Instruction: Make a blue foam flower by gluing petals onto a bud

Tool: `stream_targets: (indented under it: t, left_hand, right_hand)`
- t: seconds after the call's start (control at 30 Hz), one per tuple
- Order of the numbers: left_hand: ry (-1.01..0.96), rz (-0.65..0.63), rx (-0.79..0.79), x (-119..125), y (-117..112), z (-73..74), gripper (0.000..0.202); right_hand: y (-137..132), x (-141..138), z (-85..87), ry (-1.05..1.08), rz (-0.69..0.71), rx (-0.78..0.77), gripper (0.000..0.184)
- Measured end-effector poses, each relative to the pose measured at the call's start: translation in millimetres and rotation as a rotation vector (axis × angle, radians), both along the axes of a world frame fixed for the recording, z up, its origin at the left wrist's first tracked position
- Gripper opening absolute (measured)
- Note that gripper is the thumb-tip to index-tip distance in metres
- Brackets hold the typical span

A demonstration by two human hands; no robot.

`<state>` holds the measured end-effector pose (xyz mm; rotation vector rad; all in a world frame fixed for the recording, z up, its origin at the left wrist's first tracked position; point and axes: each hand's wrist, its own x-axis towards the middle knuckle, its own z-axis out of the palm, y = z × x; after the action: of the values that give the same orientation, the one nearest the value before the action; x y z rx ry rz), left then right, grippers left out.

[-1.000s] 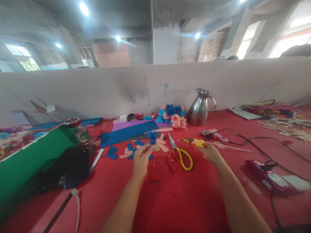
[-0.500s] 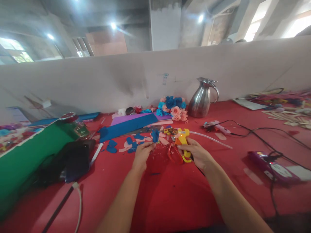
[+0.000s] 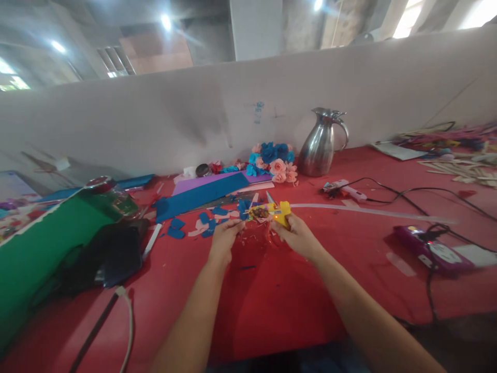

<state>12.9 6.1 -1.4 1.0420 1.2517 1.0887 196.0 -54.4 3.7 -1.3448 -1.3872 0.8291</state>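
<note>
My right hand [image 3: 293, 234] is wrapped round a yellow hot glue gun [image 3: 282, 213], whose glue-smeared front points left. From its back a long clear glue stick [image 3: 361, 210] reaches out to the right. My left hand [image 3: 226, 237] pinches a small blue paper flower [image 3: 243, 207], partly hidden behind the gun's nozzle. The nozzle is at the flower; whether they touch I cannot tell. Red-handled scissors [image 3: 272, 237] lie beneath the gun, mostly covered by it and my right hand. Blue and pink paper petals [image 3: 176, 228] are scattered left of my left hand.
Finished blue and pink paper flowers [image 3: 277, 160] stand at the back beside a steel jug [image 3: 319, 142]. Blue paper [image 3: 202, 197] lies before them. On the right are a purple power strip [image 3: 433, 248] and black cables; on the left, a green box [image 3: 42, 254] and a black bag [image 3: 108, 254].
My right hand has brought the glue gun left, its front now at the blue flower, and tilted it to cover more of the scissors. My view has tipped down slightly.
</note>
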Motion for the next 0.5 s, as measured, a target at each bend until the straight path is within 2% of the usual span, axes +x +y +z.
stream_targets:
  t: [0.17, 0.5]
  left_hand:
    - [-0.028, 0.025, -0.018, 0.0, 0.1, 0.8, 0.023]
    - [-0.040, 0.051, -0.025, 1.7, 0.5, 1.4, 0.023]
  right_hand:
    - [-3.6, -4.7, 0.5, -0.303, -0.080, -0.008, 0.027]
    - [-3.1, -1.5, -0.4, -0.381, -0.098, -0.041, 0.027]
